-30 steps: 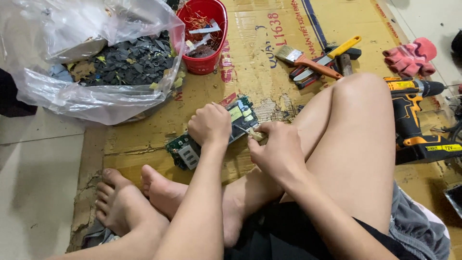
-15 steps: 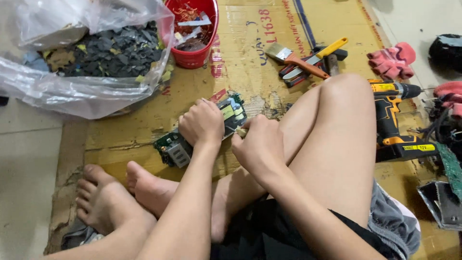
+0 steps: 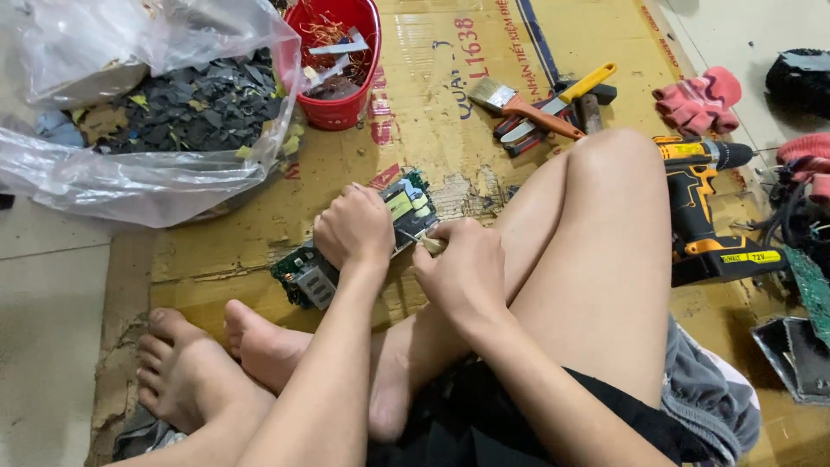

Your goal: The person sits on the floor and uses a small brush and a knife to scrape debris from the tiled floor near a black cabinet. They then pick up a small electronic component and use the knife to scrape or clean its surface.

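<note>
Down on the cardboard sheet [image 3: 259, 251] lay a green circuit board [image 3: 303, 275], pinned under the left hand [image 3: 354, 229], whose grip was clamped on the board's middle; the right hand [image 3: 462, 270] sat just beside it, grip shut on a thin tool [image 3: 424, 242] whose tip touched the board's near edge — the kind of tool could not be told; bare feet rested below the board; farther off stood a red basket [image 3: 346, 111] of scrap beside a clear plastic bag [image 3: 130, 164] of dark chips; a paintbrush [image 3: 514, 102] lay beyond the raised knee — a yellow cordless drill [image 3: 700, 220] to its right.
</note>
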